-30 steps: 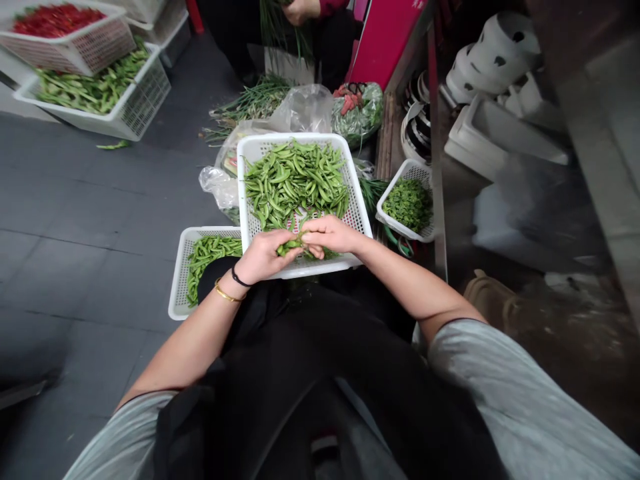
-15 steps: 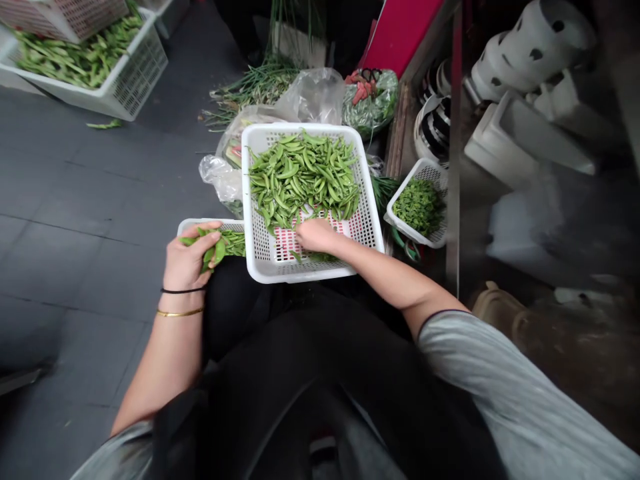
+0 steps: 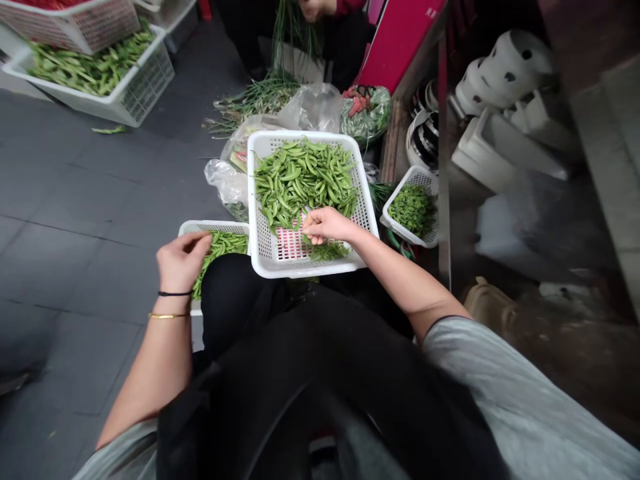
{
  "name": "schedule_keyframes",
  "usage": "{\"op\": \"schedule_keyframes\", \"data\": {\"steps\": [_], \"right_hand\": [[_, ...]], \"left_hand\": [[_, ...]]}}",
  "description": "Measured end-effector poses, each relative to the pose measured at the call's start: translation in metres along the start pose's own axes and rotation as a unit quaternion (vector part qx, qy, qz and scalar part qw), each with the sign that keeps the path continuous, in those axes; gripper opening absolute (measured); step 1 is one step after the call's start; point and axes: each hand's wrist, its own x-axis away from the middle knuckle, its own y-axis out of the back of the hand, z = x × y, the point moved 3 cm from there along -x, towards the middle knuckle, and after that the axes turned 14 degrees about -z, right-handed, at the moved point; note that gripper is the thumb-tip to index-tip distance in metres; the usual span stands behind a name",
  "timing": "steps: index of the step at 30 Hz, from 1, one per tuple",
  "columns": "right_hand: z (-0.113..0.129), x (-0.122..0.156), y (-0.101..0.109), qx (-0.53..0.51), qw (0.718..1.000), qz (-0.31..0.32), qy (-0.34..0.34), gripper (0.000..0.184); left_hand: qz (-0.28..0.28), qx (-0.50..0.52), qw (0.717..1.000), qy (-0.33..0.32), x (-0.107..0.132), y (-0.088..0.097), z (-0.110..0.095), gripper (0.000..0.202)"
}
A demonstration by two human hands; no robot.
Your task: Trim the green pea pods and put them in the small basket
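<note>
A large white basket [image 3: 305, 269] rests on my lap, with a heap of green pea pods [image 3: 303, 177] in its far half. My right hand [image 3: 327, 225] is inside it, fingers pinched on a pod at the heap's near edge, beside a small pile of green trimmings [image 3: 329, 251]. My left hand [image 3: 183, 261] hovers over a smaller white basket [image 3: 210, 225] of pods [image 3: 223, 243] on the floor at my left knee. Its fingers are loosely curled and I see nothing in them.
A small white basket of green scraps [image 3: 413, 210] sits to the right. Plastic bags [image 3: 310, 107] and green onions [image 3: 255, 100] lie beyond. Another person's hand [image 3: 313, 8] holds onions at the top. Baskets of pods [image 3: 90, 67] stand at the far left, metal shelving with white containers [image 3: 500, 100] on the right.
My left hand carried a bunch of pods from the large basket to the small left basket and let them go. My right hand stayed in the large basket and took a pod.
</note>
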Motion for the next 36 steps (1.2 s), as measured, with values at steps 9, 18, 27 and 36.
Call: {"op": "schedule_keyframes", "data": {"steps": [9,18,27,36], "right_hand": [[0.044,0.078,-0.003,0.064,0.946,-0.163,0.273,0.020],[0.021,0.106,0.036,0.157,0.873,-0.315,0.337,0.016],[0.040,0.088,-0.001,0.194,0.872,-0.206,0.400,0.021],[0.025,0.105,0.034,0.195,0.880,-0.294,0.318,0.017]], "left_hand": [[0.293,0.425,0.841,0.165,0.084,-0.074,-0.147,0.030],[0.207,0.441,0.827,0.280,0.084,-0.077,-0.132,0.035],[0.308,0.425,0.813,0.251,0.090,-0.077,-0.142,0.037],[0.179,0.453,0.826,0.284,0.082,-0.079,-0.126,0.030]]}}
